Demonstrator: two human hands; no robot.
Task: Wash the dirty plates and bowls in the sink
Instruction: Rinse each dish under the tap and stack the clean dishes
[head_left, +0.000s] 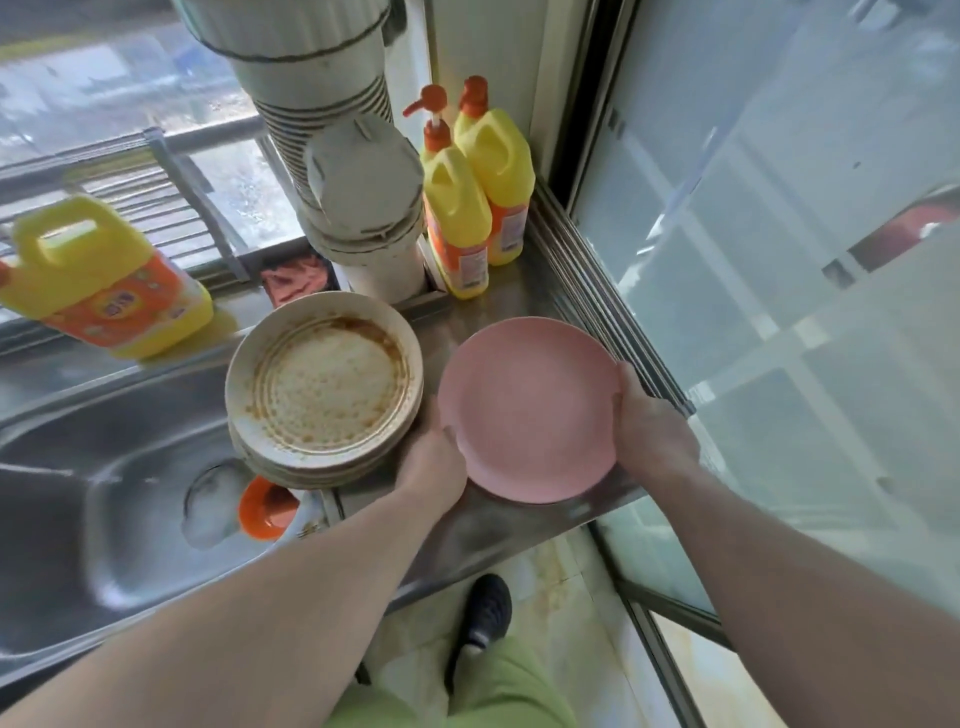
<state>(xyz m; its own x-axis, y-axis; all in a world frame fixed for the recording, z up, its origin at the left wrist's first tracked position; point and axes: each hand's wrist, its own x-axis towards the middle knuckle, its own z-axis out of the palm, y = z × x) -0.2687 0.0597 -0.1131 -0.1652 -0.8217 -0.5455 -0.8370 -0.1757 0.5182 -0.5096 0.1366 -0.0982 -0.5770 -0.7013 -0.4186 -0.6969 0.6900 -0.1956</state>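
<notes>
A pink plate (527, 410) sits at the right end of the steel counter (498, 525). My left hand (434, 462) grips its left rim and my right hand (652, 426) grips its right rim. Just left of it stands a stack of several cream plates (324, 387); the top one is smeared with brown sauce. The steel sink basin (104, 499) lies to the left, with an orange bowl (265, 509) and a clear bowl (210, 512) near its right side.
Two yellow pump detergent bottles (470, 208) stand in the back corner beside a grey pipe (358, 197). A yellow detergent jug (98, 280) stands behind the sink. A glass partition (779, 260) borders the counter on the right. A pink cloth (296, 278) lies behind the plates.
</notes>
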